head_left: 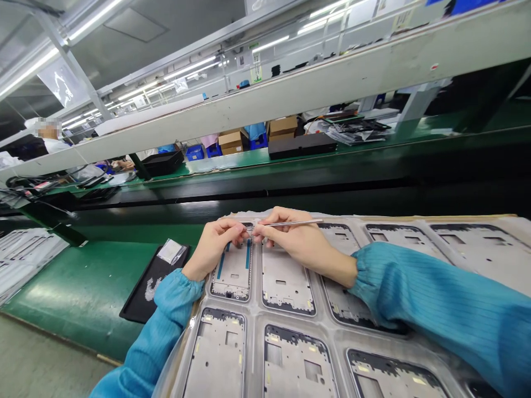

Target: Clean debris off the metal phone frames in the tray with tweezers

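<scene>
Firstly, at left, a black tray [136, 301] on the green counter [78, 287] bears a small bag [171, 252] and loose clear pieces [150, 289]. The left hand [219, 240], thumb and fingers drawn together, is over the far-left metal frame [233, 267] in the clear moulded tray [254, 316]; its contents cannot be told. Rightward, the right hand [288, 235] pinches a slim metal rod [297, 223].

LIGHT: clg tubes [95, 20] on | FURN: grn bench [83, 293] L, wht shelf beam [290, 98] across | FLR [45, 345]: greyish, btm L
</scene>
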Action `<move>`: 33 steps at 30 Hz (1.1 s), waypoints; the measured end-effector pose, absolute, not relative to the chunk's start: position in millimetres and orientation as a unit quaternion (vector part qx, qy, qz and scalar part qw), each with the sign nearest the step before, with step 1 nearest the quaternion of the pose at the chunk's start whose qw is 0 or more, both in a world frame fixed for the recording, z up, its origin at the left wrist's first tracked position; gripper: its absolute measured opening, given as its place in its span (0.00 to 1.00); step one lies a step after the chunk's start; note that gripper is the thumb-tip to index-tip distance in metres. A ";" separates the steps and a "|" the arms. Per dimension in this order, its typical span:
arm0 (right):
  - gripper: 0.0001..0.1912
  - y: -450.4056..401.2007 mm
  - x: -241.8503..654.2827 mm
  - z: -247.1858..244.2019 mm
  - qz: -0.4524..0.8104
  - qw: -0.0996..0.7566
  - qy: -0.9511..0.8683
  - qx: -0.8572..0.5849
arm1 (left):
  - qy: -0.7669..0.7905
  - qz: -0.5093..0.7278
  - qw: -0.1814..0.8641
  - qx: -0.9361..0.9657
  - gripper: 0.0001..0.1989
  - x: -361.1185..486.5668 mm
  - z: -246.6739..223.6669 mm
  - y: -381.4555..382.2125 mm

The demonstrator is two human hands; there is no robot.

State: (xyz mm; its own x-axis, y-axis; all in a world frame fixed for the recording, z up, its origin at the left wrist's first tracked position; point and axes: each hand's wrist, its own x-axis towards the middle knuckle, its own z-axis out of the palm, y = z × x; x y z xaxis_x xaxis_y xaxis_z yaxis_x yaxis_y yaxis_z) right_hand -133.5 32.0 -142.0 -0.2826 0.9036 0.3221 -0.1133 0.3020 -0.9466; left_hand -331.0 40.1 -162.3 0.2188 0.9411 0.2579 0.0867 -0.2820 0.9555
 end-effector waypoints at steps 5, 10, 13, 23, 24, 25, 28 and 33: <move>0.22 75.1 -100.4 -129.9 0.429 0.577 -0.607 -0.339 | 0.393 0.446 0.338 0.730 0.13 -328.4 -156.7 35.7; 0.26 109.7 -66.5 -148.7 0.386 0.632 -0.547 -0.390 | 0.258 0.234 0.249 0.904 0.22 -286.9 -128.6 10.4; 0.24 109.9 -66.8 -159.9 0.396 0.616 -0.556 -0.393 | 0.168 0.005 0.085 0.982 0.34 -262.6 -115.0 1.5; 0.26 110.6 -69.3 -162.2 0.420 0.603 -0.563 -0.379 | 0.172 -0.127 -0.130 0.968 0.40 -261.8 -111.3 -1.1; 0.26 110.1 -69.1 -162.0 0.421 0.603 -0.563 -0.377 | 0.172 -0.130 -0.138 0.967 0.39 -261.8 -110.9 -1.7; 0.26 109.6 -68.9 -161.7 0.422 0.603 -0.564 -0.374 | 0.168 -0.131 -0.146 0.966 0.39 -261.7 -110.2 -2.1; 0.25 108.3 -69.0 -160.6 0.424 0.602 -0.567 -0.368 | 0.151 -0.117 -0.176 0.966 0.34 -261.6 -104.7 -3.3; 0.19 108.6 -69.0 -159.7 0.423 0.603 -0.568 -0.367 | 0.159 -0.072 -0.241 0.955 0.21 -272.4 -79.7 -6.1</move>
